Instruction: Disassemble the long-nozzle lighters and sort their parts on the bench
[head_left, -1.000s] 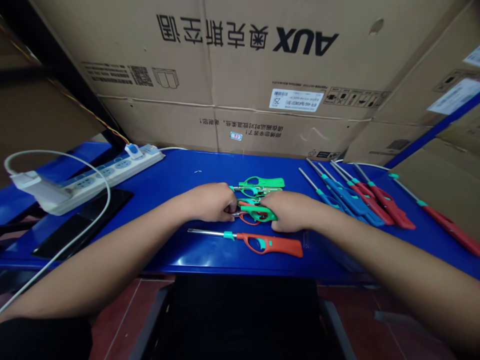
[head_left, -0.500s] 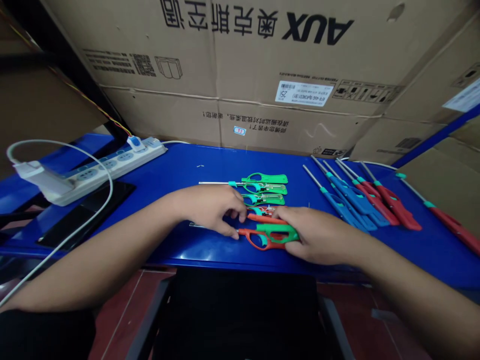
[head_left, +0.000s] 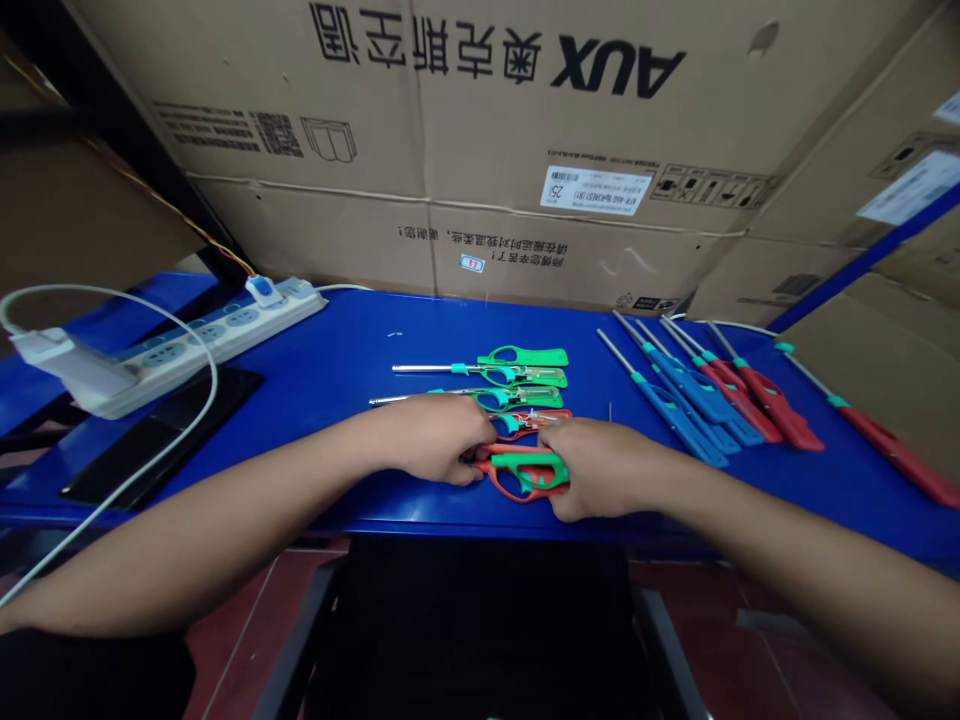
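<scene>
Across the blue desk (head_left: 337, 330), below an upside-down AUX air-conditioner carton (head_left: 525, 240), my entry runs large to small. Left side: a white power strip (head_left: 187, 345), a white cable (head_left: 127, 300) and a black phone (head_left: 161, 435). Right side: a loose group of long-nozzled utility lighters, blue-handled (head_left: 686, 415) and red-handled (head_left: 772, 400), nozzles angled away from me. Centre: three green-handled lighters (head_left: 523, 357) lie in a neat stack of rows, nozzles to my left, with a red-handled lighter (head_left: 544, 418) partly tucked beneath my left hand. Not yet in line: a green-handled lighter (head_left: 525, 460) lying across an orange-red lighter (head_left: 517, 488), both between my hands. My right hand (head_left: 604, 468) has its fingers (head_left: 559, 495) closed on the green handle's end. My left hand (head_left: 431, 437) has its fingers (head_left: 472, 455) curled at the pair's necks; whether they grip, I cannot tell.
</scene>
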